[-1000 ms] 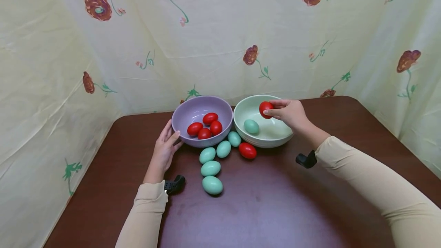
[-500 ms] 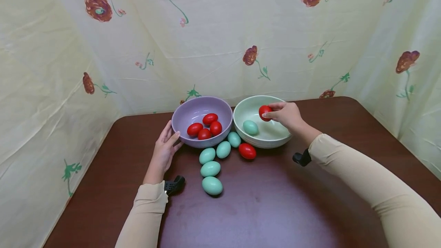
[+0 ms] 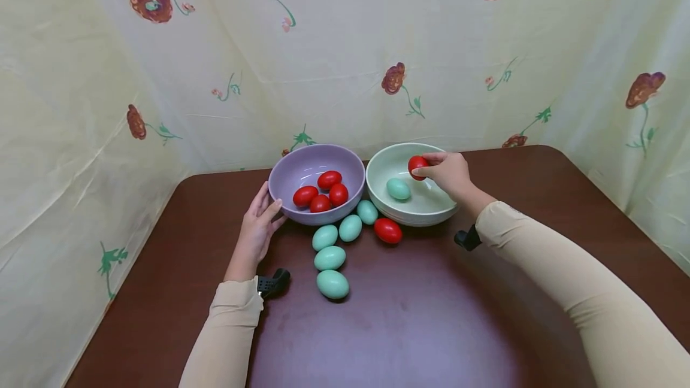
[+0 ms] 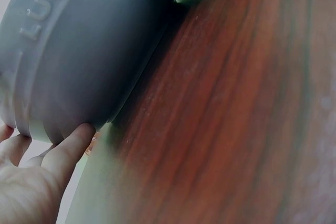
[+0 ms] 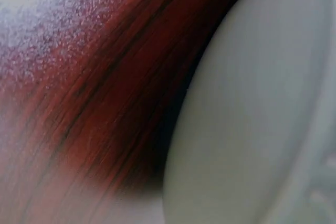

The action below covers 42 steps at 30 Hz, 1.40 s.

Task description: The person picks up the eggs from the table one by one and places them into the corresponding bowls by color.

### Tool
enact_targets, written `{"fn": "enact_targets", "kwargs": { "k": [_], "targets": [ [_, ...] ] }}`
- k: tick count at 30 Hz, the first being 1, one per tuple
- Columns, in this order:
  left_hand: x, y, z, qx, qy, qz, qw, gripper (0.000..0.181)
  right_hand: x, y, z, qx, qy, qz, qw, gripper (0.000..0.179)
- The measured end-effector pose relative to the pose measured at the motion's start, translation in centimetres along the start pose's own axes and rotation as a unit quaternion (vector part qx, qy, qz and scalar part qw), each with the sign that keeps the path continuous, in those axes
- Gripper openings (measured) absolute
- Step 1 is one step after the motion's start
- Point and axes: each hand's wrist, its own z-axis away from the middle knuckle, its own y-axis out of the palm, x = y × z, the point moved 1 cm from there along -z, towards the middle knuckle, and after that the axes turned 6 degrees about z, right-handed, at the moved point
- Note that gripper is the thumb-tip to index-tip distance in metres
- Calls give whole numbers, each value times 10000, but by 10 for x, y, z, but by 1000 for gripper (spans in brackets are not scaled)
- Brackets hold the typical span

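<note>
In the head view, my right hand pinches a red egg between thumb and fingers, over the inside of the pale green bowl. A mint-green egg lies in that bowl, just left of and below the red one. My left hand touches the left outer side of the purple bowl, thumb near the rim. Several red eggs lie inside the purple bowl. The left wrist view shows fingertips against the bowl's outer wall. The right hand is out of the right wrist view.
Several mint-green eggs form a bent row on the brown table in front of the bowls. A loose red egg lies before the pale green bowl. Behind the table hangs a flowered curtain.
My right wrist and forearm have shifted left while the hand keeps the red egg over the pale green bowl. The egg lying inside has shifted slightly right. My left hand stays at the purple bowl.
</note>
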Motion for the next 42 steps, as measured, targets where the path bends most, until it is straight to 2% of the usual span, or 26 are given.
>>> {"fn": "enact_targets", "kwargs": {
  "k": [4, 12, 20, 27, 33, 37, 42],
  "targets": [
    [0, 1, 0, 22, 15, 0, 10000, 68, -1, -1, -1, 113, 215, 22, 9997, 52],
    [-2, 1, 0, -11, -7, 18, 10000, 66, -3, 0, -5, 327, 251, 33, 9991, 52],
    [-4, 2, -1, -1, 132, -3, 9999, 65, -2, -1, -8, 236, 173, 61, 9996, 52],
    [-4, 2, 0, 10, 38, 18, 10000, 65, 0, 0, -6, 216, 154, 50, 9996, 53],
    [-4, 1, -2, 3, 110, -18, 9999, 66, 17, 2, -5, 327, 61, -300, 9990, 54],
    [-2, 0, -1, 25, -20, -14, 10000, 67, 36, 8, -6, 542, -16, -705, 9960, 52],
    [3, 2, -1, 14, 66, 45, 10000, 66, 65, 20, -9, 600, -172, -1059, 9924, 52]
  ]
}}
